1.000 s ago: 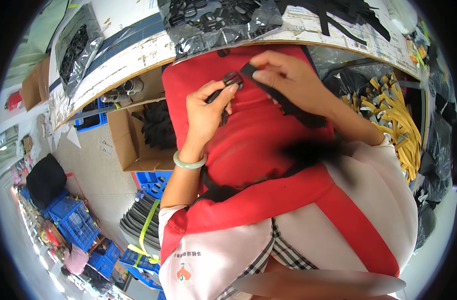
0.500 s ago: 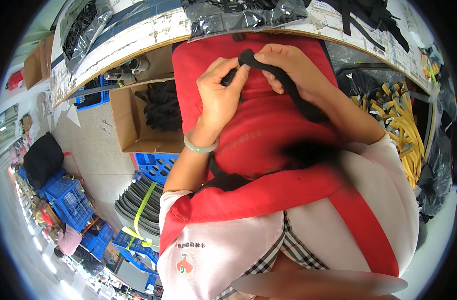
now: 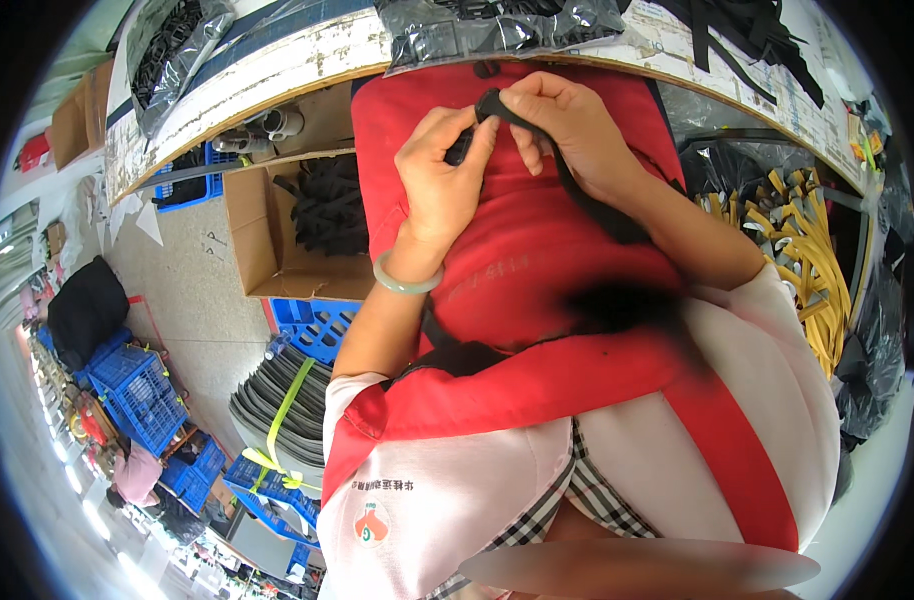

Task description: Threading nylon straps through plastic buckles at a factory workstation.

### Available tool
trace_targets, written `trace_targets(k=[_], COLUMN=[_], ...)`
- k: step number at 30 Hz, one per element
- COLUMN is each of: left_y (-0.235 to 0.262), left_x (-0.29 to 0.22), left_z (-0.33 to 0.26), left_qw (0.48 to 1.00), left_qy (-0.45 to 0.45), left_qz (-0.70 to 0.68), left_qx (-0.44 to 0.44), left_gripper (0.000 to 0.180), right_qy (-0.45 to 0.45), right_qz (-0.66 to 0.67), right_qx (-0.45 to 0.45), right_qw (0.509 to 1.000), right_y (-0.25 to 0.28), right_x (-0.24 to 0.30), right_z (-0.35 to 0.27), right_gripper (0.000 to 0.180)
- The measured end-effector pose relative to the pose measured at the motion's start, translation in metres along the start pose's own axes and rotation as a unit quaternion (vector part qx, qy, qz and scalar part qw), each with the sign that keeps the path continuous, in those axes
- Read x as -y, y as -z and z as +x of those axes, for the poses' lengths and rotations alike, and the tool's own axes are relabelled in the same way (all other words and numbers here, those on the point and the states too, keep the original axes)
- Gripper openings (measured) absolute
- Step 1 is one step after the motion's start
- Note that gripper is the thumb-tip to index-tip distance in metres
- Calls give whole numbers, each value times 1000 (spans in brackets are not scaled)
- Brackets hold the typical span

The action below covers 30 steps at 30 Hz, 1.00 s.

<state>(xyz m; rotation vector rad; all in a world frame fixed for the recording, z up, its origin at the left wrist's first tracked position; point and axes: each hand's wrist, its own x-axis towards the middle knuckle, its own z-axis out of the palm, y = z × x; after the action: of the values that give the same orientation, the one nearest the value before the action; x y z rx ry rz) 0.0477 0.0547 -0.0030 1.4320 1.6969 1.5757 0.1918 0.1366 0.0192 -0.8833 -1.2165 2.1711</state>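
Holding: black strap [image 3: 567, 175], pinched at its folded end between both my hands, upper centre of the frame
Left hand [image 3: 442, 185]: grip narrow, thumb and forefinger closed on a small black buckle piece [image 3: 460, 150] right beside the strap end; green bangle [image 3: 405, 282] on the wrist
Right hand [image 3: 567, 125]: grip closed on the strap's folded tip, fingers curled over it, touching my left fingertips
Strap run: from the tip it goes down and right under my right wrist, over the red apron [image 3: 517, 260], lost in a dark blur mid frame
Worktop [image 3: 277, 70]: edge curves across the top of the frame, just above my hands; worn white surface
On worktop: grey plastic bag of black parts [image 3: 497, 25] top centre, another bag [image 3: 172, 50] upper left, loose black straps [image 3: 747, 35] upper right
Under worktop: open cardboard box [image 3: 267, 240] with black webbing inside, left of my left hand
Right edge: bundle of yellow straps [image 3: 807, 240]
Lower left: blue plastic crates [image 3: 137, 390] on the floor, stack of grey strips tied with a yellow-green band [image 3: 282, 400]
Clothing: white sleeves, checked fabric at the bottom centre
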Motion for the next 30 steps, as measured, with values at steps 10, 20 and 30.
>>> trace_targets(k=[10,20,30], left_y=[-1,20,14], left_x=[2,-1,-13], left_z=[-6,-1,-5], left_qw=[995,771,879], left_qy=[-53,434,327], left_qz=[81,-465,-347], left_qx=[10,34,-9], left_gripper=[12,19,17], right_qy=[4,219,73], right_qz=[-26,-291,-244], right_qx=[13,25,-5], right_qw=[1000,931,967], right_y=[3,-2,-7], right_x=[-9,-1,20], right_z=[10,1,-14], right_gripper=[27,16,16])
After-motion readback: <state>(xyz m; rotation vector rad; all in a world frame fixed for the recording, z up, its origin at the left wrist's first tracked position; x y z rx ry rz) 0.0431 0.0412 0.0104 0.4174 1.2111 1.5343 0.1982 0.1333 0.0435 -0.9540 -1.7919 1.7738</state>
